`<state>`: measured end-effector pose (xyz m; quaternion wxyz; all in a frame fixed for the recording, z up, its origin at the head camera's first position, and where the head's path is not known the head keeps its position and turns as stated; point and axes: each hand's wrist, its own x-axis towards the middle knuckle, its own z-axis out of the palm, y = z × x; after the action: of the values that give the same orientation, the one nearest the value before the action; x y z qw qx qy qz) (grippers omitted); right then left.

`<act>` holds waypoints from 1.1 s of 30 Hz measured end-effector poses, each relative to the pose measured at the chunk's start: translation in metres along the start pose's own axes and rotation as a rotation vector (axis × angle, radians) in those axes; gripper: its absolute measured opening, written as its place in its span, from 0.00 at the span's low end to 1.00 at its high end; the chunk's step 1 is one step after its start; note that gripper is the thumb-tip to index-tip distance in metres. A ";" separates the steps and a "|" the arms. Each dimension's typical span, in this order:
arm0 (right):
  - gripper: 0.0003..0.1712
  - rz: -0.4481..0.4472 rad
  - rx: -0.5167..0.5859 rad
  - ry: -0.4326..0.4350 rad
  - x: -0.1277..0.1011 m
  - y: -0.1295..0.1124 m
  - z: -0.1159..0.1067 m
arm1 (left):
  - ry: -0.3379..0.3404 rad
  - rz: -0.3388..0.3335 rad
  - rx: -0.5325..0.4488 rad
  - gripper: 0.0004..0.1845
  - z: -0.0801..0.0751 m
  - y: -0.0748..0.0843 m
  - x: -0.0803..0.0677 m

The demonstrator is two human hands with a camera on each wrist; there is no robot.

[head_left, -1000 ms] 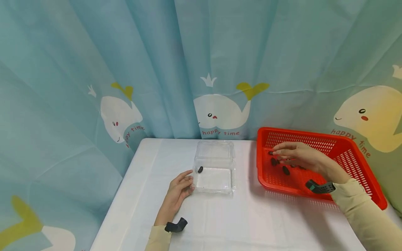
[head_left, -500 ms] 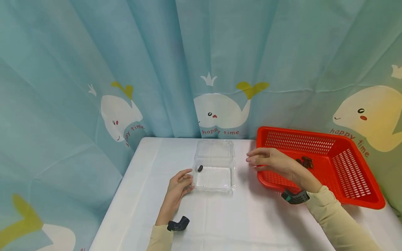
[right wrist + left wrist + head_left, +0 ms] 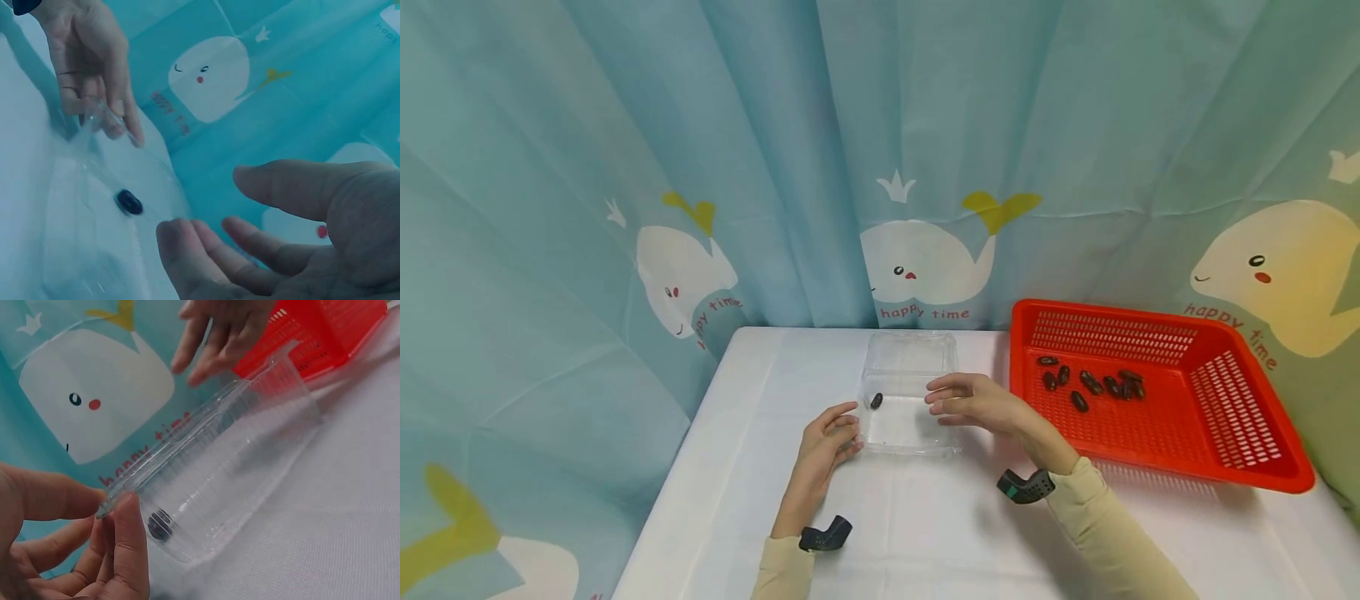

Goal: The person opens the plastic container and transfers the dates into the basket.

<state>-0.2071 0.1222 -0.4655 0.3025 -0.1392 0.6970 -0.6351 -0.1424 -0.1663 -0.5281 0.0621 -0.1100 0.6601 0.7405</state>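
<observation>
- Left hand (image 3: pixel 823 450) pinches the near-left corner of the clear plastic clamshell box (image 3: pixel 912 400) on the white worktop (image 3: pixel 925 533); one dark oval bean (image 3: pixel 876 401) lies inside.
- Right hand (image 3: pixel 973 402), its grip spread and holding nothing visible, has come from the red plastic basket (image 3: pixel 1247 433) to above the box.

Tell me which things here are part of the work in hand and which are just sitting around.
In use:
left hand, pinching the clear box's rim
clear box, one dark piece inside
right hand, open above the box
red basket, holding more dark pieces

Just there:
whale curtain
white table cover
</observation>
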 end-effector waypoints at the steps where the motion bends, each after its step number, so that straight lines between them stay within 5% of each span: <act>1: 0.33 0.002 0.005 0.000 0.004 0.002 0.004 | -0.003 0.000 0.000 0.24 0.000 0.000 0.000; 20: 0.34 0.076 0.119 0.145 0.055 0.034 0.063 | -0.003 0.000 -0.010 0.25 0.003 -0.003 0.000; 33: 0.27 0.077 0.197 0.159 0.070 0.044 0.072 | -0.006 -0.004 -0.037 0.26 0.006 -0.004 0.002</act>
<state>-0.2107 0.0307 -0.5257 0.2828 -0.0312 0.6577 -0.6975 -0.1442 -0.1604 -0.5316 0.0637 -0.1104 0.6460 0.7526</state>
